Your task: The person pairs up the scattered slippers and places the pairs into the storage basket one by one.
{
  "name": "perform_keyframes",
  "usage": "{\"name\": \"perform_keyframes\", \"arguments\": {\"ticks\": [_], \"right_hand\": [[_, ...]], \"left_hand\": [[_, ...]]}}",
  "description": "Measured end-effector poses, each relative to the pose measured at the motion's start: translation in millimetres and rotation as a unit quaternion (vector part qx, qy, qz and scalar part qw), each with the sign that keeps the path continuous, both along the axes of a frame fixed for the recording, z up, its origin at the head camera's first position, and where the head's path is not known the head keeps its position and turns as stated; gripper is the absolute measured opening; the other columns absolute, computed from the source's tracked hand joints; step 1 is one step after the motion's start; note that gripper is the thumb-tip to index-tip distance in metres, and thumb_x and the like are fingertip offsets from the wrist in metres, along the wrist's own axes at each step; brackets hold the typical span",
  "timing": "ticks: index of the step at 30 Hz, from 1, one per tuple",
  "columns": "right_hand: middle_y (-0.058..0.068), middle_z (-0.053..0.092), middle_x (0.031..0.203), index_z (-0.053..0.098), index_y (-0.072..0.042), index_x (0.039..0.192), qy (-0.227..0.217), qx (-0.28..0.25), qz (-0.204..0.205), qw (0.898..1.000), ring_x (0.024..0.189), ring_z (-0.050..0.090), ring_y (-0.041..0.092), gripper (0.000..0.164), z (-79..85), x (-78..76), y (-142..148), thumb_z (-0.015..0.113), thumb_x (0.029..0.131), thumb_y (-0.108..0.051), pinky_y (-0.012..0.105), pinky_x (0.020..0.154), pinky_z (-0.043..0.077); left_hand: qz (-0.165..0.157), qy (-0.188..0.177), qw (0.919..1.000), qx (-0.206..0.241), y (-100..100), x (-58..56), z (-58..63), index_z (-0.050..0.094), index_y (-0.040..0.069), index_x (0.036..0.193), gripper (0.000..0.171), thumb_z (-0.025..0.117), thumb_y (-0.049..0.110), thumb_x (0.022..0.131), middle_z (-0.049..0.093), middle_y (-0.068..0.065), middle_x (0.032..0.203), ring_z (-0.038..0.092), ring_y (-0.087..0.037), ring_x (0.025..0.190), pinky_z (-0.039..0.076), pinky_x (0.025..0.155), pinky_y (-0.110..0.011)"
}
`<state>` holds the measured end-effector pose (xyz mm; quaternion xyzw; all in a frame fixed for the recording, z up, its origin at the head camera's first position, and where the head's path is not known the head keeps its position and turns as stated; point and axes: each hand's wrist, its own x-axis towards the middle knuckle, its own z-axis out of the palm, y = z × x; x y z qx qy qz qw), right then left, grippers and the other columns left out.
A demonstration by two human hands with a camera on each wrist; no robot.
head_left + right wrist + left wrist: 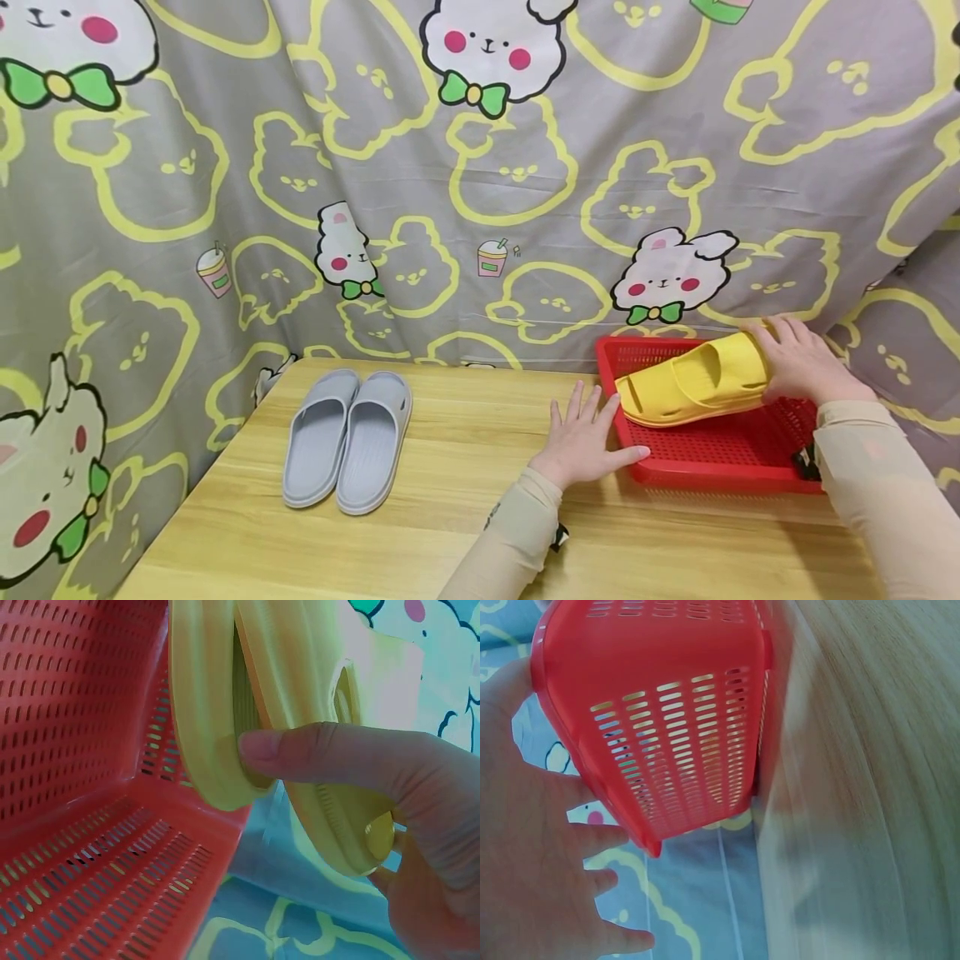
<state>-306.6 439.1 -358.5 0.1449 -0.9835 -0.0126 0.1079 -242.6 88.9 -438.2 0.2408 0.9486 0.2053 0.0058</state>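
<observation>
My right hand (806,362) grips a pair of yellow slippers (697,382) at one end, tilted over the red plastic basket (723,477). In the right wrist view, the thumb (330,752) presses between the two slippers (289,667), and the other fingers are mostly hidden behind them. My left hand (579,442) is at the basket's left side with fingers spread. Its thumb and a fingertip meet the rim in the left wrist view, where the basket's slotted wall (667,652) fills the upper middle.
A pair of grey slippers (348,442) lies side by side on the left part of the wooden table (465,483). Behind the table hangs a grey patterned curtain (420,183), close to the basket's back edge.
</observation>
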Motion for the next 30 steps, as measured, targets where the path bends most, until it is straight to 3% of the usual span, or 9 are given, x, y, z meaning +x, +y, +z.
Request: {"name": "perform_keyframes", "arguments": {"ticks": [15,23,30], "right_hand": [[0.033,0.027,0.137,0.031,-0.001,0.14,-0.055,-0.014,-0.02,0.998,0.124,0.02,0.059,0.113,-4.0,-7.7,8,0.092,0.048,-0.024,0.075,0.095,0.026],[0.033,0.028,0.137,0.032,-0.001,0.138,-0.071,-0.021,-0.025,0.997,0.122,0.021,0.059,0.113,-4.3,-15.1,9,0.092,0.047,-0.026,0.075,0.094,0.026],[0.033,0.033,0.133,0.034,-0.001,0.137,-0.073,-0.026,-0.026,0.997,0.119,0.023,0.057,0.114,-14.1,-21.5,18,0.094,0.044,-0.03,0.076,0.092,0.027]], "left_hand": [[0.001,-0.002,1.0,-0.005,0,0.6,0.7,0.015,0.034,0.156,0.089,0.036,0.081,0.083,0.016,0.002,0.165,-0.001,-0.024,0.154,0.01,0.118,-0.064],[0.005,-0.001,1.0,-0.003,-1,-0.9,0.8,0.014,0.034,0.156,0.09,0.037,0.081,0.083,0.017,0.001,0.165,-0.001,-0.024,0.154,0.011,0.118,-0.064],[-0.001,-0.005,0.9999,-0.01,0,-0.4,-0.1,0.014,0.034,0.156,0.089,0.034,0.081,0.084,0.016,0.003,0.165,0.0,-0.024,0.154,0.011,0.118,-0.064]]}}
